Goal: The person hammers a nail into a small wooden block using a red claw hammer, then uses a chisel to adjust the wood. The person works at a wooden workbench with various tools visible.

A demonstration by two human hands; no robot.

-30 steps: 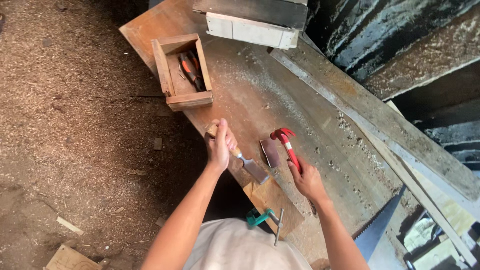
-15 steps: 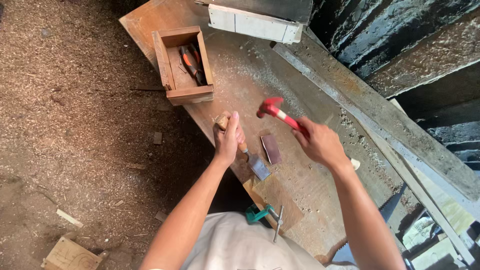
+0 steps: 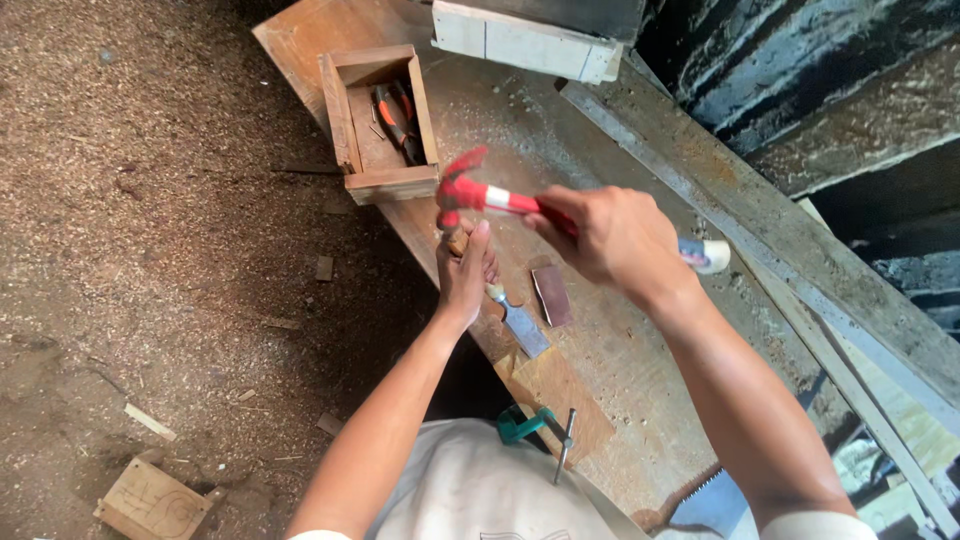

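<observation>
My right hand [image 3: 610,235] has swung the red hammer [image 3: 480,192] up from the counter [image 3: 640,400]; its head now meets the chisel [image 3: 505,310] handle, gripped upright-tilted in my closed left hand [image 3: 465,270], blade on the clamped wood piece [image 3: 555,395].

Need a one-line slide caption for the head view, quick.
Left hand steadies a chisel on the workbench while the right hand holds a red hammer at its handle.

right hand [image 3: 610,240]: lifted off the table [image 3: 640,370], swung left | hammer [image 3: 480,195]: raised, red head now just above chisel [image 3: 505,305] handle | left hand [image 3: 465,270]: thumb now raised toward hammer head
</observation>
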